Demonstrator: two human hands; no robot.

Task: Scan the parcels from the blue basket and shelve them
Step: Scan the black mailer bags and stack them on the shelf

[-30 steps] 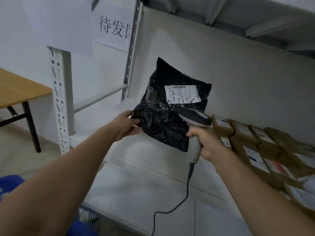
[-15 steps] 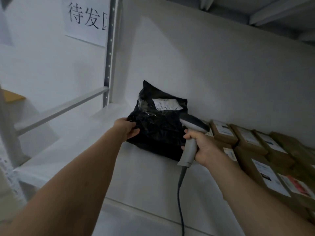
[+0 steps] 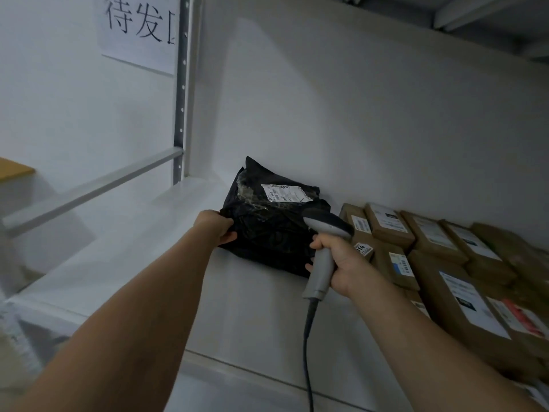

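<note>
Two grips are at work in the middle of the frame. My left grip [image 3: 215,228] pinches the near left edge of a crumpled black plastic mailer bag [image 3: 267,233], fingers curled onto it. The bag lies on the white metal shelf [image 3: 252,307], its far corner raised against the white back wall. A white printed shipping label [image 3: 286,193] faces up on its upper part. My right grip [image 3: 344,263] is wrapped round the handle of a grey handheld barcode scanner [image 3: 322,263], whose head sits just over the bag's right edge. The scanner's dark cable [image 3: 309,337] drops to the bottom of the frame. Just right of the bag, rows of brown cardboard boxes [image 3: 445,263] with white labels fill the shelf toward the lower right. In the upper left a white paper sign [image 3: 139,31] with black characters hangs behind a perforated grey upright [image 3: 181,84]. At the left edge a corner of a wooden tabletop [image 3: 15,171] shows.
</note>
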